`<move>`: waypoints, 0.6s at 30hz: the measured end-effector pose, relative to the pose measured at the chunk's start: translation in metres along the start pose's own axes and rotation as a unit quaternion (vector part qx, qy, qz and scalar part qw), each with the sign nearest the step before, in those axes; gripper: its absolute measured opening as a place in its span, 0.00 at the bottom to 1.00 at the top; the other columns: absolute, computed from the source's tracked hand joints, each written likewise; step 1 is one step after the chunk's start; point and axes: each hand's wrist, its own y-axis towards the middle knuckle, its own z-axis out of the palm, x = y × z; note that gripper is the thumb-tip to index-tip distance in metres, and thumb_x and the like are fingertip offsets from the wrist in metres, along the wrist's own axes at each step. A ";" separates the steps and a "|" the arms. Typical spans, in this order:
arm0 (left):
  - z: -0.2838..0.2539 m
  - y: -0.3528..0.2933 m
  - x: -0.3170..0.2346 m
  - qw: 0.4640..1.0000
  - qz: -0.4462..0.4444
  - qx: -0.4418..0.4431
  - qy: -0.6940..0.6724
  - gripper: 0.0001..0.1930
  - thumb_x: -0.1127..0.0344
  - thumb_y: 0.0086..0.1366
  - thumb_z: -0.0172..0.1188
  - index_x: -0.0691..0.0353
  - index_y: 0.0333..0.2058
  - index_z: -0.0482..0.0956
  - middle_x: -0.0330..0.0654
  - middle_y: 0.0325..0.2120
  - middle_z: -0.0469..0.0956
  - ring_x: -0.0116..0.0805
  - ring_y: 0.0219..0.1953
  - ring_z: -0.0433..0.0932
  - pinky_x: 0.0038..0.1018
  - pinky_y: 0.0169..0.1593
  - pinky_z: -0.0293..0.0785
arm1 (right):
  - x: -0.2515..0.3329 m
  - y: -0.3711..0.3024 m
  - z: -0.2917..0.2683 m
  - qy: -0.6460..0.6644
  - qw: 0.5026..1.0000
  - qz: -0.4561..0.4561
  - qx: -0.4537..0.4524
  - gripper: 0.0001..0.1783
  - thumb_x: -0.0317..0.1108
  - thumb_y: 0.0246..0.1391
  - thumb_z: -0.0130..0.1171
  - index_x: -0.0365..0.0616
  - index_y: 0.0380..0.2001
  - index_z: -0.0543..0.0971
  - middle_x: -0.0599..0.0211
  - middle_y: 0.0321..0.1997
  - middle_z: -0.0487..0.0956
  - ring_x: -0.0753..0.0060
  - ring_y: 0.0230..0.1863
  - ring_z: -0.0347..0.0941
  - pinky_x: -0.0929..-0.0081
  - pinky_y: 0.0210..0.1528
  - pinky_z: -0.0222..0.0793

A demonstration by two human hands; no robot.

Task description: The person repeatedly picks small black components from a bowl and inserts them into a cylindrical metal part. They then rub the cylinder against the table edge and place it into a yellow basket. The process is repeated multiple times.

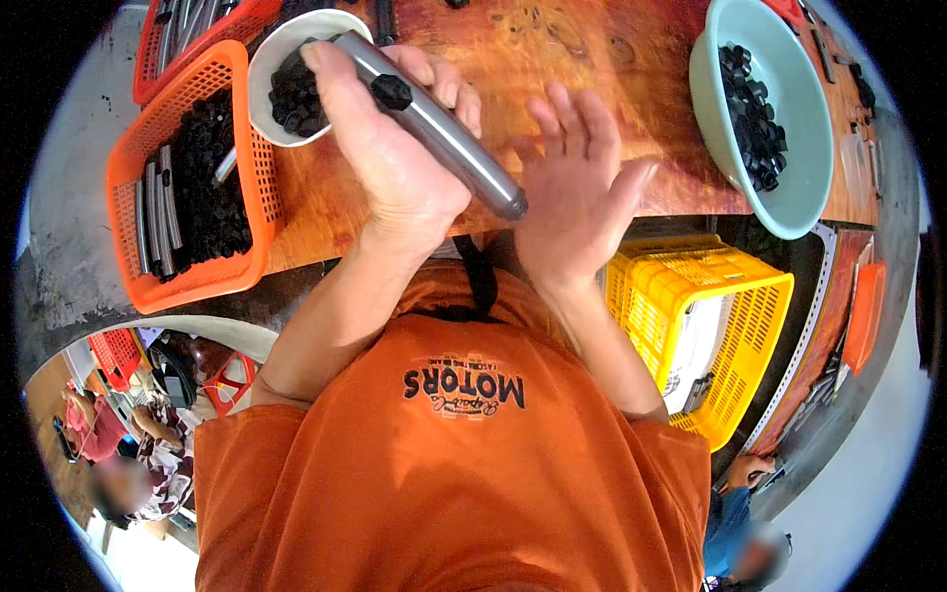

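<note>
My left hand [390, 148] is wrapped round a shiny grey metal tube [444, 141], which slants from upper left to lower right. A small black knob-like part [392, 92] sits on the tube's side near my fingers, and a black cap [510, 204] covers its lower end. Just right of that end, my right hand [574, 187] is raised with its fingers apart and nothing in it. Behind the left hand stands a white bowl [258, 94] of small black plastic pieces [296, 97], partly hidden by the hand and tube.
On the left, an orange basket [123, 222] holds black pieces and several metal tubes; a red basket [148, 49] stands beyond it. A pale green basin [804, 148] of black caps sits at the right. Below the wooden table [631, 49] is a yellow crate [730, 261]. Other people work nearby.
</note>
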 end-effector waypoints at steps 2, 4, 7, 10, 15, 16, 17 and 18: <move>-0.003 0.003 -0.004 1.000 -0.006 0.011 0.021 0.33 0.27 0.60 0.40 0.56 0.22 0.65 0.36 0.15 0.63 0.31 0.17 0.61 0.27 0.21 0.61 | -0.003 -0.016 -0.029 -0.108 0.993 0.015 0.052 0.38 0.66 0.60 0.37 0.43 0.57 0.63 0.61 0.53 0.69 0.67 0.53 0.64 0.65 0.55 0.59; -0.002 0.000 -0.008 0.999 -0.009 0.023 0.044 0.34 0.27 0.60 0.37 0.57 0.22 0.65 0.36 0.15 0.63 0.31 0.16 0.61 0.27 0.21 0.60 | 0.003 -0.031 -0.038 -0.220 0.964 0.061 0.137 0.36 0.63 0.61 0.39 0.41 0.54 0.66 0.64 0.45 0.73 0.72 0.46 0.68 0.71 0.49 0.63; -0.002 -0.002 -0.007 0.999 -0.002 0.030 0.037 0.35 0.28 0.62 0.34 0.58 0.22 0.66 0.38 0.16 0.63 0.34 0.17 0.63 0.27 0.21 0.61 | 0.016 -0.038 -0.034 -0.310 0.912 0.158 0.216 0.31 0.59 0.63 0.40 0.39 0.46 0.71 0.68 0.33 0.74 0.78 0.35 0.68 0.79 0.40 0.64; 0.001 -0.003 -0.005 1.000 -0.014 0.000 0.013 0.35 0.29 0.62 0.35 0.59 0.23 0.68 0.39 0.17 0.64 0.35 0.18 0.64 0.26 0.22 0.61 | 0.016 -0.036 -0.034 -0.328 0.901 0.165 0.232 0.26 0.54 0.64 0.42 0.38 0.39 0.73 0.73 0.26 0.72 0.81 0.28 0.66 0.81 0.32 0.63; -0.006 -0.004 0.002 1.000 -0.022 0.013 0.018 0.32 0.29 0.63 0.37 0.56 0.26 0.66 0.35 0.18 0.64 0.28 0.19 0.63 0.23 0.21 0.60 | 0.015 -0.036 -0.032 -0.504 0.829 -0.006 0.240 0.21 0.46 0.62 0.50 0.34 0.36 0.71 0.61 0.21 0.68 0.64 0.21 0.66 0.71 0.26 0.64; -0.007 -0.004 0.002 0.999 -0.021 0.026 0.026 0.31 0.29 0.62 0.38 0.54 0.26 0.66 0.34 0.18 0.64 0.26 0.19 0.63 0.23 0.21 0.59 | 0.015 -0.035 -0.030 -0.522 0.816 -0.060 0.242 0.22 0.46 0.61 0.51 0.33 0.35 0.70 0.56 0.21 0.67 0.58 0.21 0.66 0.69 0.24 0.65; -0.006 -0.002 0.002 0.999 -0.025 0.009 0.020 0.32 0.27 0.61 0.38 0.55 0.26 0.65 0.34 0.18 0.64 0.26 0.19 0.63 0.22 0.21 0.59 | 0.014 -0.034 -0.030 -0.537 0.803 -0.076 0.246 0.20 0.44 0.60 0.53 0.32 0.36 0.70 0.55 0.21 0.67 0.53 0.22 0.68 0.66 0.25 0.66; -0.007 -0.002 0.001 1.000 -0.025 0.006 0.018 0.32 0.27 0.61 0.38 0.55 0.26 0.65 0.34 0.18 0.64 0.26 0.19 0.63 0.22 0.21 0.59 | 0.013 -0.034 -0.029 -0.546 0.797 -0.088 0.244 0.20 0.44 0.60 0.54 0.32 0.35 0.70 0.55 0.22 0.67 0.53 0.22 0.68 0.66 0.25 0.66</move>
